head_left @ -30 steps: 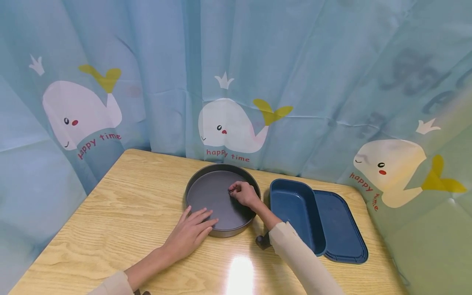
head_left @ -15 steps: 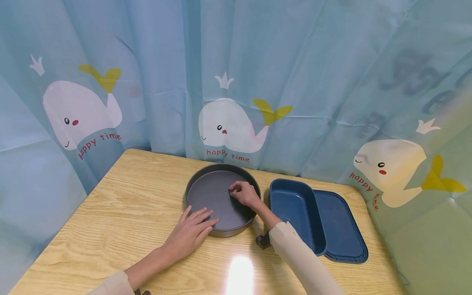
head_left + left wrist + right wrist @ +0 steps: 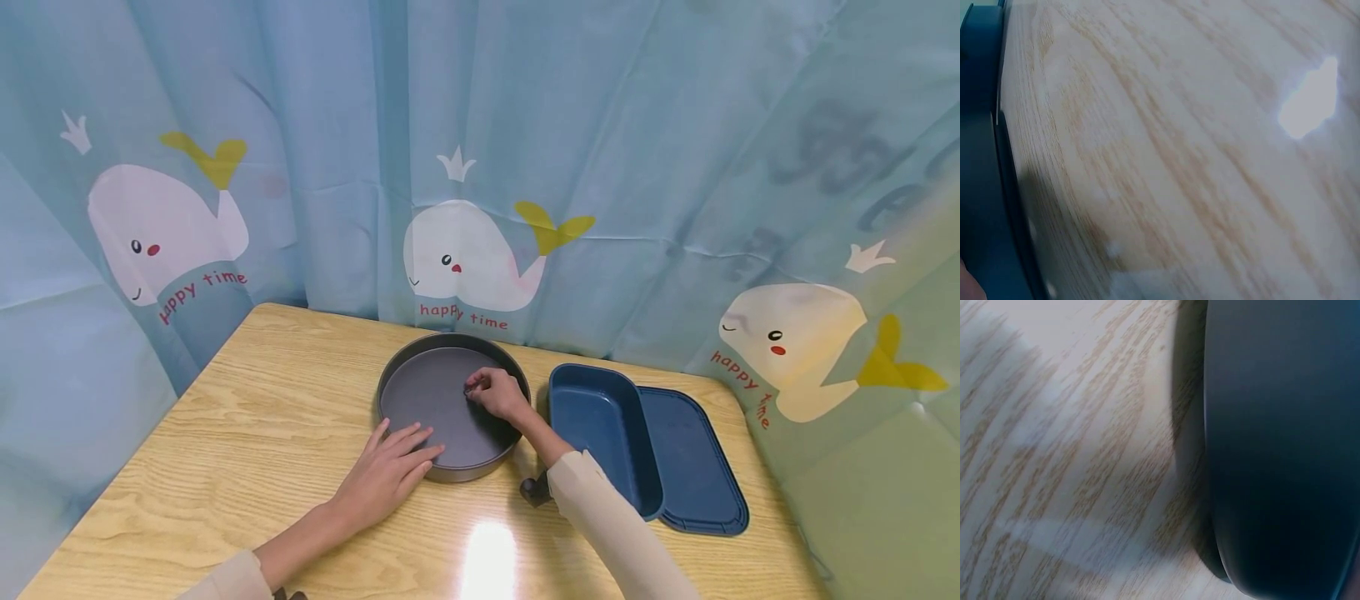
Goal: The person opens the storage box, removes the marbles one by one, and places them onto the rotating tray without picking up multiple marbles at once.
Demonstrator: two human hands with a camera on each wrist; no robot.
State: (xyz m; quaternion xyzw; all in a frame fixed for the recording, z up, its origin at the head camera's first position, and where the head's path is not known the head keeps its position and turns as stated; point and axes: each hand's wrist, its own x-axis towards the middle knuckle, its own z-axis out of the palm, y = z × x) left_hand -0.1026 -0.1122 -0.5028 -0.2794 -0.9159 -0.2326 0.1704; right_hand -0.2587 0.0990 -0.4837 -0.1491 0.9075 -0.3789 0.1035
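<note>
A round dark grey pan (image 3: 423, 408) lies on the wooden table in the head view. My left hand (image 3: 386, 475) rests over its near left rim, fingers spread and mostly straight, the tips reaching inside. Over the pan's right half, my right hand (image 3: 497, 394) has its fingers curled together, pinching a small dark thing (image 3: 468, 389) above or against the pan's floor. The fingers cover most of that thing, so its kind is unclear. A dark wall (image 3: 985, 187) fills the left edge of the left wrist view, with a bit of skin at the lower corner.
Right of the pan stands a deep blue rectangular box (image 3: 596, 417), partly behind my right forearm. A flat blue lid (image 3: 693, 467) lies beside it. A whale-print curtain (image 3: 337, 167) hangs behind the table (image 3: 247, 417). In the right wrist view, a dark curved wall (image 3: 1272, 437) borders the tabletop.
</note>
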